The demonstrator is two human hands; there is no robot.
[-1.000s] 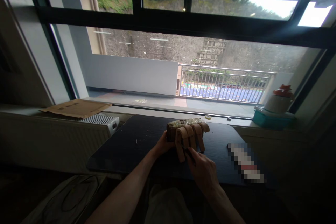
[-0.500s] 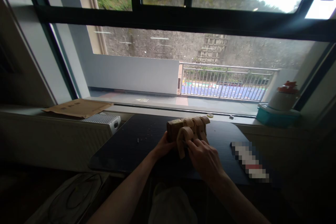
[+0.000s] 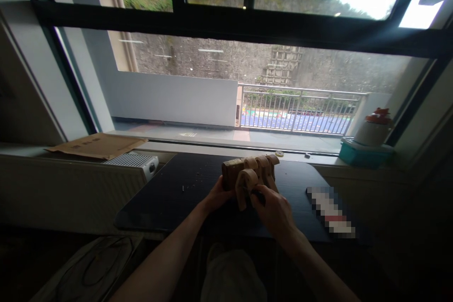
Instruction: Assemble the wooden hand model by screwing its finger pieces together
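Observation:
A brown block-shaped piece [image 3: 230, 173] with several curled tan strips [image 3: 249, 175] along its right side rests on a dark table. My left hand [image 3: 218, 194] grips the block's left end from the near side, its fingers partly hidden behind it. The nearest strip bends over and hangs down in front. My right hand [image 3: 272, 204] is closed in a pinch just right of that strip's lower part. What lies between its fingertips is too dark and small to make out.
The dark table [image 3: 152, 207] carries small crumbs and a blurred-out flat item [image 3: 331, 212] at right. On the window ledge are a brown envelope [image 3: 99, 145] and a teal box [image 3: 364, 152] with a white, orange-topped container [image 3: 373, 127] on it. A radiator [image 3: 81, 188] stands at left.
The view has shifted slightly, so everything sits a little further left. My right hand has turned a little at the front strip; my left hand keeps its hold on the block.

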